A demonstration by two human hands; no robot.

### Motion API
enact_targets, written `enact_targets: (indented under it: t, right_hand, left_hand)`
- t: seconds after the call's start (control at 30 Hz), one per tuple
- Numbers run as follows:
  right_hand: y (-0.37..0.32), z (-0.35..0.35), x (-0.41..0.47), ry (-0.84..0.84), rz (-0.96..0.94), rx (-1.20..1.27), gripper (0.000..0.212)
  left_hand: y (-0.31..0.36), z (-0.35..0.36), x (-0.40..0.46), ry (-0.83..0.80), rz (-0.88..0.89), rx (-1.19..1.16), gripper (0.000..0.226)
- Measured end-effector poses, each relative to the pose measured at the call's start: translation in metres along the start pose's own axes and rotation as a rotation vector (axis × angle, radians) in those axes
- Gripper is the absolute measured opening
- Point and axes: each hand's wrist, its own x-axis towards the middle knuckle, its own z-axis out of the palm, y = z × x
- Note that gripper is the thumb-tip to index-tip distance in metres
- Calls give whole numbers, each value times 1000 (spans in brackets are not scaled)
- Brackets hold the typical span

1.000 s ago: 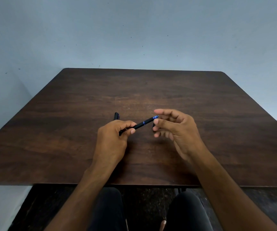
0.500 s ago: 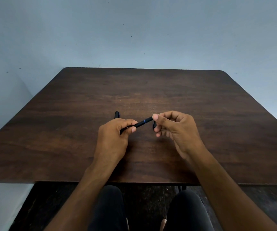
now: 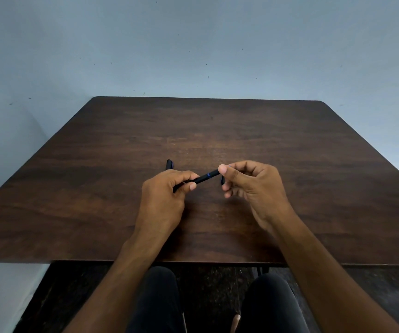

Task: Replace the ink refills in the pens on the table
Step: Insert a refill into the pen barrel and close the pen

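- The step in hand looks like opening or closing a black pen (image 3: 202, 179) at one end: it is held up just above the wooden table (image 3: 97, 188), slanting from lower left to upper right, with a thin blue band near its right end
- The left hand (image 3: 163, 195) grips the pen's lower part, fingers curled round the barrel and thumb laid along it
- The right hand (image 3: 248, 182) pinches the pen's upper end between thumb and forefinger, with the other fingers curled in; a small dark piece (image 3: 222, 180) shows just below that thumb, and I cannot tell whether it is held or lies on the table
- A second dark pen (image 3: 169, 164) pokes out beyond the left hand's knuckles, lying on the table
- The next move probably calls for a steady barrel in the left hand while the right twists or pulls along the pen's axis, gently, so small parts do not spring loose
- No refill is visible, so how far the swap has got cannot be judged
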Motion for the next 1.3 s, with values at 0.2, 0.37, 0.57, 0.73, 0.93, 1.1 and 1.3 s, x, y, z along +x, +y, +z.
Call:
enact_targets:
  t: [0.2, 0.37, 0.57, 0.73, 0.93, 1.1, 1.3]
  right_hand:
    - [3, -3, 0, -87, -40, 11, 36]
    - [6, -1, 4, -68, -40, 35, 19]
    - [6, 2, 4, 3, -10, -7, 35]
    - [6, -1, 2, -63, -35, 75, 38]
    - [6, -2, 3, -41, -54, 102, 17]
    - [4, 0, 4, 22, -46, 17, 22]
    - [6, -3, 2, -26, -74, 69, 30]
  left_hand:
    - [-1, -2, 0, 9, 10, 4, 24]
    - [-1, 0, 0, 3, 3, 1, 24]
    - [3, 1, 1, 10, 29, 3, 23]
    - [1, 2, 2, 3, 5, 17, 24]
    - [3, 3, 1, 12, -3, 17, 25]
    - [6, 3, 1, 13, 9, -1, 24]
    - [6, 0, 2, 11, -8, 6, 25]
